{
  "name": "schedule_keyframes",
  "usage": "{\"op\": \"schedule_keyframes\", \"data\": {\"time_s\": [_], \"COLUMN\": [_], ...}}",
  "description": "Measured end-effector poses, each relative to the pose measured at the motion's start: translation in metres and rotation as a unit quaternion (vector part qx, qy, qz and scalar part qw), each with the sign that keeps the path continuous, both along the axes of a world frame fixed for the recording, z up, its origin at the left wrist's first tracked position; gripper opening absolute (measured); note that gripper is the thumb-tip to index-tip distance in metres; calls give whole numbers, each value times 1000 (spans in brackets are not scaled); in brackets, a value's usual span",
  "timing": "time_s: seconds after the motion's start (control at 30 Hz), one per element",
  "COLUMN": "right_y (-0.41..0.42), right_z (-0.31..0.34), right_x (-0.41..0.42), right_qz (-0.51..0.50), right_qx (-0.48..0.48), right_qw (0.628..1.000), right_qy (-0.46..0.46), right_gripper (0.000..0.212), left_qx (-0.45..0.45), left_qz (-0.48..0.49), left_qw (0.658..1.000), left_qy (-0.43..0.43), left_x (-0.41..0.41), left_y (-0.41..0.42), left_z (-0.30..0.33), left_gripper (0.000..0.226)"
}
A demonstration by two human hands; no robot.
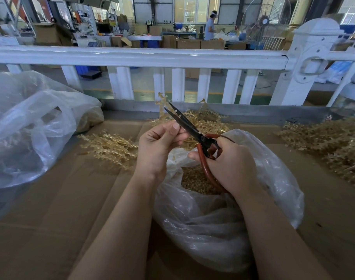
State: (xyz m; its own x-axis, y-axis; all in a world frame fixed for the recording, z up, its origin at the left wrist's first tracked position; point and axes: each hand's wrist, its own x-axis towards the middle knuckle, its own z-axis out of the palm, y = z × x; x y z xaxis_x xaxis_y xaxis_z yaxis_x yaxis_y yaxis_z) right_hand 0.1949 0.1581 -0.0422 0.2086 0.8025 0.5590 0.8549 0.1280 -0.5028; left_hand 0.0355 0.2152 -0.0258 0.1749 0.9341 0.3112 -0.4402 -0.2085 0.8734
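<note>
My right hand (231,164) grips the red handles of a pair of scissors (189,127), whose black blades stand slightly apart and point up to the left. My left hand (159,145) is curled, its thumb and fingers pinching something small right beside the blades; a thin amber plastic sprue (162,104) rises behind the blade tips. Below both hands sits a clear plastic bag (223,215), open at the top, with small amber pieces (194,179) inside.
Amber plastic sprues lie in piles on the cardboard-covered table (51,229): left (110,147), middle (205,120) and far right (332,142). A large clear bag (31,128) fills the left side. A white railing (142,57) runs along the table's far edge; a person stands far behind.
</note>
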Motion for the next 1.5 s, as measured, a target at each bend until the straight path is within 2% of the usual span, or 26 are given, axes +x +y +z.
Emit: {"op": "schedule_keyframes", "data": {"time_s": [0.3, 0.43, 0.77, 0.93, 1.07, 1.27, 1.37, 1.5], "right_y": [0, 0, 1, -1, 0, 4, 4, 3], "right_z": [-1, -2, 0, 2, 3, 6, 8, 10], "right_x": [2, 2, 2, -1, -1, 0, -1, -4], "right_qz": [-22, -20, -13, -8, 10, 51, 68, 66], "right_qx": [2, 10, 19, 11, 3, -29, -38, -36], "right_qw": [1000, 1000, 1000, 1000, 995, 965, 955, 950], "right_qy": [-6, -2, -6, 2, 97, 257, 287, 303], "right_gripper": [69, 73, 65, 70, 55, 24, 13, 17], "left_qx": [42, 37, 14, -17, -71, -49, -47, -48], "left_qz": [5, 3, -5, 0, 7, -13, -12, -15], "left_qw": [999, 999, 1000, 1000, 997, 993, 988, 986], "left_qy": [33, 31, 8, -12, -10, 110, 147, 157], "left_x": [3, 3, 5, 4, 5, 13, 16, 17], "left_y": [-2, -3, -5, -4, -2, -5, -6, -10], "left_z": [-2, -1, 2, 2, 1, -3, -3, 0], "left_gripper": [11, 11, 13, 12, 18, 12, 8, 7]}}
